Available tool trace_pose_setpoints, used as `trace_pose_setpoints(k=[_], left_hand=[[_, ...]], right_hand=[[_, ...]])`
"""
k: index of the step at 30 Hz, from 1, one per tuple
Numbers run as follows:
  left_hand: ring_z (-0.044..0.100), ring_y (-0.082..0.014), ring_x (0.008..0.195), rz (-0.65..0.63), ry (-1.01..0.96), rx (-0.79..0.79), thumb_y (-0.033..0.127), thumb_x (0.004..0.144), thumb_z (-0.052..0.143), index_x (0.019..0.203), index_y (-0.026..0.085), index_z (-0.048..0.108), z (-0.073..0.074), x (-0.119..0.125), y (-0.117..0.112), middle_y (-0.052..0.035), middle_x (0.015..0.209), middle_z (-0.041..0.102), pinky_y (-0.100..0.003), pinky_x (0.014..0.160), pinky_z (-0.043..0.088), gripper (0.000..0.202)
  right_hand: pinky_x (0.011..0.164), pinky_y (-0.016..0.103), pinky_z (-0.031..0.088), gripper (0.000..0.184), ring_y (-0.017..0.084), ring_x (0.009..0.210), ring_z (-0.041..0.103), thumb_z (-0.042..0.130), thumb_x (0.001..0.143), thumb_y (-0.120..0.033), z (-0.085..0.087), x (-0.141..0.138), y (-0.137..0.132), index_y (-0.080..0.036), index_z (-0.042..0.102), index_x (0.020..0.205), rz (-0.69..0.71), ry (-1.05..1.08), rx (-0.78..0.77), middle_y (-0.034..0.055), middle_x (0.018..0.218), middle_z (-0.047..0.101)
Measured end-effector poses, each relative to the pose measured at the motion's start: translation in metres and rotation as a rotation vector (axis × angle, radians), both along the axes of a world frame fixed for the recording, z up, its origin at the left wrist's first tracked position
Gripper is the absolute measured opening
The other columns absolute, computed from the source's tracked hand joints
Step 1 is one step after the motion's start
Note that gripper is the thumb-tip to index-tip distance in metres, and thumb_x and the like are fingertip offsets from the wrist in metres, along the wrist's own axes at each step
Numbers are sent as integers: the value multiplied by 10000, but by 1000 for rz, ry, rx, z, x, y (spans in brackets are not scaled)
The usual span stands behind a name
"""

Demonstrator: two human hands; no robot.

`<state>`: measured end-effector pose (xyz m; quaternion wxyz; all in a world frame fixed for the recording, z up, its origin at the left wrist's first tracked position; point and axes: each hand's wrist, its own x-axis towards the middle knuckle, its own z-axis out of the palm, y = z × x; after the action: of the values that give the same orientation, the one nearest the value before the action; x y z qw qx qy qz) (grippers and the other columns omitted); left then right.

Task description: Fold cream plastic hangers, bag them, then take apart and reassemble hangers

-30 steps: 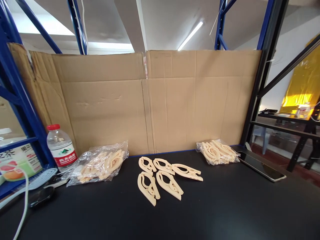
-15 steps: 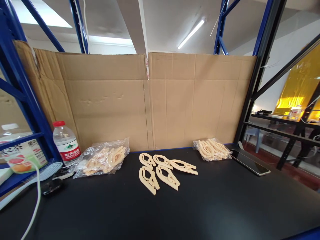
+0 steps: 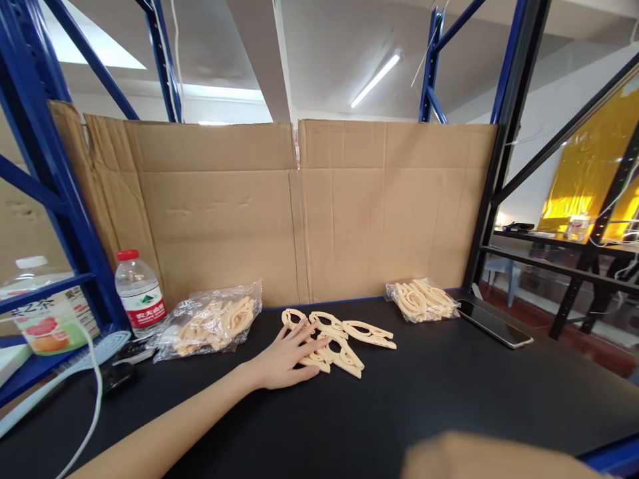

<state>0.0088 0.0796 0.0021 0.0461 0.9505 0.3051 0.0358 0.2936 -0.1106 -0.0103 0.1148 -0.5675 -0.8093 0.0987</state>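
1. The left bag (image 3: 214, 324) and right bag (image 3: 422, 301) held packed hangers (image 3: 414, 298).
2. The bottle (image 3: 136, 276) was labelled "农夫山泉".
3. The left hand (image 3: 280, 359) spread released fingers over loose hangers (image 3: 351, 362) on the table (image 3: 359, 416).
4. The right hand (image 3: 439, 458) was blurred, its grip impossible to tell.

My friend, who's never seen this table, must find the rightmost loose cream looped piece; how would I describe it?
Find the tall brown cardboard wall behind the black tabletop. Before its right half, left of the smaller clear plastic bag, lies the cream looped piece. Unlike its loose neighbours, it points mostly sideways and lies clear of the bare left hand.
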Motion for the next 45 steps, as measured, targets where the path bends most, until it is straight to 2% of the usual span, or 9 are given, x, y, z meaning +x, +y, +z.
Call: trace_pose_setpoints(k=[4,8,12,16,23,29,34,41,45], left_hand=[[80,-398,1449,135,-61,-24,614,906,412,1469,412,294,-11,29,10,-72,1594,156,-695,1077,93,609],[105,-379,1453,277,-92,3,608,894,431,1466,363,331,-19,52,23,-91,1587,184,-663,1096,86,630],[144,-393,1445,396,-142,38,608,878,450,1493,276,292,-24,65,37,-145,1572,226,-653,1098,118,717],[164,-359,1449,451,-221,91,575,847,532,1502,187,239,-24,66,42,-182,1566,222,-591,1118,187,815],[431,-266,1297,312,-335,196,282,864,543,1252,233,511,-20,26,9,-95,1348,510,-470,1071,345,392],[532,-265,1152,277,-323,144,262,876,513,1017,200,573,-17,16,-17,-91,1162,613,-469,984,421,166],[399,-307,1322,233,-249,138,315,892,514,1273,203,482,-16,22,-12,-123,1400,485,-565,1094,279,398],[546,-217,995,138,-417,67,177,859,523,930,205,577,-18,21,-38,-63,1019,614,-366,873,476,94],[538,-221,1016,214,-492,50,234,873,516,826,199,570,-16,22,-42,-77,1084,589,-377,886,463,80]], right_hand=[[1094,568,281,635,343,1405,288,459,903,-540,31,-10,72,-278,356,1473,-59,25,125,111,1480,406],[1042,661,262,720,457,1405,202,460,922,-471,9,-26,143,-147,223,1521,-220,-82,-7,218,1529,279],[1091,585,265,607,380,1421,228,352,976,-422,-13,-14,188,-155,249,1511,-85,-65,122,182,1533,294],[1133,500,257,550,314,1433,229,428,963,-416,-11,8,211,-184,366,1458,161,-87,247,138,1506,364],[1103,501,302,315,285,1355,371,503,897,-235,-10,5,181,-177,601,1191,107,82,452,134,1361,523],[945,392,454,172,207,1021,605,518,821,-157,-3,-27,145,-208,673,875,76,559,259,55,1033,670],[895,368,463,182,204,966,600,514,782,-120,-10,-39,142,-203,656,860,69,614,210,41,972,670],[886,374,485,256,209,978,575,501,824,-146,-24,-33,138,-179,602,1057,54,504,175,82,1081,609],[935,405,465,218,233,1061,548,504,868,-203,-23,-35,135,-192,591,1068,86,460,204,93,1106,599]])
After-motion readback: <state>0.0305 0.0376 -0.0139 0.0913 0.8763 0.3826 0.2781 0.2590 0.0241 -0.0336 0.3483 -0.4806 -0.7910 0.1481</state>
